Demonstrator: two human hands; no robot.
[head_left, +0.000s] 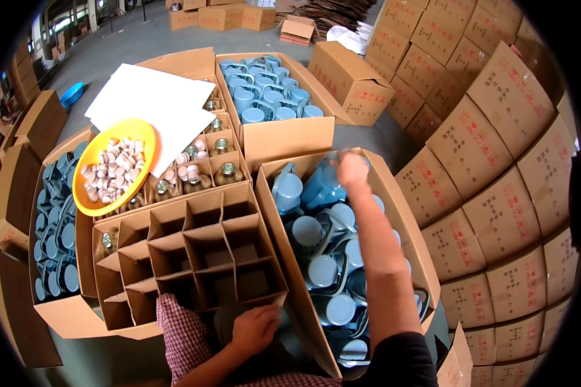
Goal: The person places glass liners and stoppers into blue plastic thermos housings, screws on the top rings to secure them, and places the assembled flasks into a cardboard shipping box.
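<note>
My right hand (pixel 352 169) reaches to the far end of an open carton (pixel 400 213) on the right. Its fingers are closed and smeared by motion, at the top of a tilted, blurred blue plastic jug (pixel 323 186). Several more blue jugs with strap-like handles, such as the pale-bottomed one (pixel 337 309), fill that carton, most of them bottom up. My left hand (pixel 255 329) rests empty with fingers stretched out, just in front of a divided carton (pixel 274 284). Most visible cells there hold nothing; a glass bottle (pixel 107 242) with a metallic top stands in the left one.
A yellow bowl (pixel 150 171) of pinkish-white caps (pixel 115 164) and white sheets (pixel 152 103) lie across a carton of glass bottles (pixel 228 171). More blue jugs fill a far carton (pixel 287 138) and a left carton (pixel 61 309). Stacked cartons (pixel 468 164) wall the right side.
</note>
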